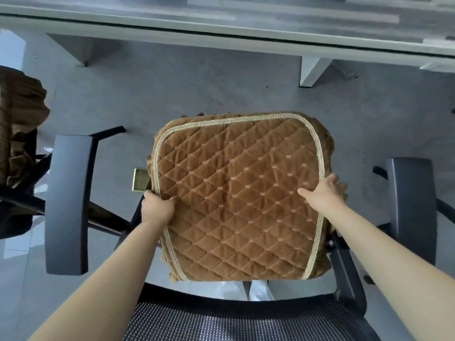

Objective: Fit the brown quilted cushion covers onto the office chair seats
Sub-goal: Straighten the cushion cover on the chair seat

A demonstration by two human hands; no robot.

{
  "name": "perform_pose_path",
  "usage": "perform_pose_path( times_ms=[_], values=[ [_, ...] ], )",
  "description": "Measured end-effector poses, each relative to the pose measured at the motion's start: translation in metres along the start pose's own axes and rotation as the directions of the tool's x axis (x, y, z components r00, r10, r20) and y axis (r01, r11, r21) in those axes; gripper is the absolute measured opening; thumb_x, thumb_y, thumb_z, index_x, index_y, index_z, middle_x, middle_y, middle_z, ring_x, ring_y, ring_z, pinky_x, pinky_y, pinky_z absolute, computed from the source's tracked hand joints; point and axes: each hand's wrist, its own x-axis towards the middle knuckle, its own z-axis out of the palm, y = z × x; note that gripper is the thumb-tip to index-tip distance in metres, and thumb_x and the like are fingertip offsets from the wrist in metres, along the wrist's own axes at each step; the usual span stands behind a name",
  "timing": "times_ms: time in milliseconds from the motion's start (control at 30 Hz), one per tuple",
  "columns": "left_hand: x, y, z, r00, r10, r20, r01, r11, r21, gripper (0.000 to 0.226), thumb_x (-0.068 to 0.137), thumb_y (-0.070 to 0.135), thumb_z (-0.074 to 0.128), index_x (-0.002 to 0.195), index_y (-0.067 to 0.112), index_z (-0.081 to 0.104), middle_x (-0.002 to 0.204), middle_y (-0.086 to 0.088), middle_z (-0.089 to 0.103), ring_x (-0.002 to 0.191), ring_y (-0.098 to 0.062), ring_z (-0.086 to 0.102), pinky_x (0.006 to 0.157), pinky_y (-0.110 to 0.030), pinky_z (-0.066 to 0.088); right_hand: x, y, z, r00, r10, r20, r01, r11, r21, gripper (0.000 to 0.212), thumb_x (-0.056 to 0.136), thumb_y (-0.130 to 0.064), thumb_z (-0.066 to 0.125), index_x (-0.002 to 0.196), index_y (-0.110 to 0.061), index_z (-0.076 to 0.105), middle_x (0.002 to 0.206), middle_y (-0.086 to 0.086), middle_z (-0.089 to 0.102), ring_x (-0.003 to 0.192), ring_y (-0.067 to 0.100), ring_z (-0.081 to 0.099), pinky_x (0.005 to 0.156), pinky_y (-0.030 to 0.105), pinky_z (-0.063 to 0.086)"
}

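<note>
The floor (pixel 172 94) is grey and smooth, with paler glossy tiles at the left side, and a small brass plate (pixel 140 179) is set into it. A long white desk (pixel 221 38) runs across the top of the view on white legs. Below it stands an office chair with a black mesh backrest (pixel 234 321) and two dark padded armrests (pixel 70 203). The brown quilted cushion cover (pixel 238 195) lies over the chair seat, between the armrests. It is a velvety fabric stitched in diamonds, with rounded corners and a pale braided border. The left hand (pixel 157 205) pinches the cover's left edge, fingers curled under it. The right hand (pixel 325 190) grips the right edge, thumb on top. At the far left is more brown fabric (pixel 19 124), perhaps another cover on a second chair.
</note>
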Motion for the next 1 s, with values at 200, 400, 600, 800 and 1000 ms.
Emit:
perform_pose_path(
  times_ms=[200, 400, 600, 800, 1000],
  values=[
    [-0.017, -0.025, 0.009, 0.999, 0.046, 0.006, -0.046, 0.998, 0.052, 0.067, 0.086, 0.031, 0.069, 0.137, 0.003, 0.037, 0.136, -0.02, 0.05, 0.123, -0.04, 0.049, 0.101, -0.049, 0.042, -0.012, 0.03, 0.016, 0.999, -0.013, 0.048, 0.01, 0.999, 0.052, 0.087, 0.085, -0.036, 0.07, 0.141, 0.002, 0.016, 0.133, 0.028, 0.038, 0.123, 0.042, 0.042, 0.098, 0.05, 0.043],
    [-0.005, 0.005, -0.004, 0.962, 0.268, -0.061, -0.246, 0.938, 0.245, 0.088, 0.084, 0.026, 0.063, 0.155, 0.013, 0.012, 0.152, -0.016, 0.03, 0.139, -0.039, 0.025, 0.11, -0.053, 0.029, 0.002, -0.011, -0.001, 0.996, -0.083, -0.044, 0.086, 0.993, 0.08, 0.095, 0.087, -0.023, 0.066, 0.152, -0.009, -0.002, 0.15, 0.024, 0.02, 0.136, 0.044, 0.027, 0.108, 0.05, 0.031],
    [0.036, 0.056, -0.017, 0.995, 0.097, 0.002, -0.096, 0.985, -0.147, 0.079, 0.083, 0.05, 0.068, 0.145, 0.011, 0.037, 0.14, -0.013, 0.051, 0.125, -0.034, 0.051, 0.103, -0.044, 0.043, 0.039, -0.064, -0.019, 0.941, -0.253, -0.225, 0.28, 0.956, 0.093, 0.073, 0.092, -0.028, 0.057, 0.15, -0.009, 0.016, 0.15, 0.019, 0.028, 0.135, 0.042, 0.032, 0.107, 0.053, 0.033],
    [0.044, 0.066, -0.013, 0.994, 0.1, 0.044, -0.092, 0.984, -0.15, 0.072, 0.087, 0.047, 0.065, 0.146, 0.015, 0.04, 0.141, -0.01, 0.051, 0.124, -0.034, 0.052, 0.101, -0.042, 0.046, 0.064, -0.072, -0.023, 0.957, -0.249, -0.147, 0.263, 0.961, 0.083, 0.075, 0.091, -0.035, 0.062, 0.146, -0.002, 0.024, 0.145, 0.023, 0.037, 0.133, 0.041, 0.039, 0.106, 0.048, 0.035],
    [0.038, 0.045, -0.012, 0.98, 0.165, 0.11, -0.159, 0.985, -0.061, 0.074, 0.088, 0.049, 0.064, 0.148, 0.016, 0.038, 0.143, -0.01, 0.051, 0.127, -0.033, 0.051, 0.106, -0.044, 0.043, 0.053, -0.04, -0.018, 0.988, -0.143, -0.057, 0.151, 0.97, 0.192, 0.068, 0.089, -0.042, 0.063, 0.139, -0.015, 0.027, 0.134, 0.024, 0.042, 0.12, 0.042, 0.045, 0.096, 0.045, 0.04]
  ],
)
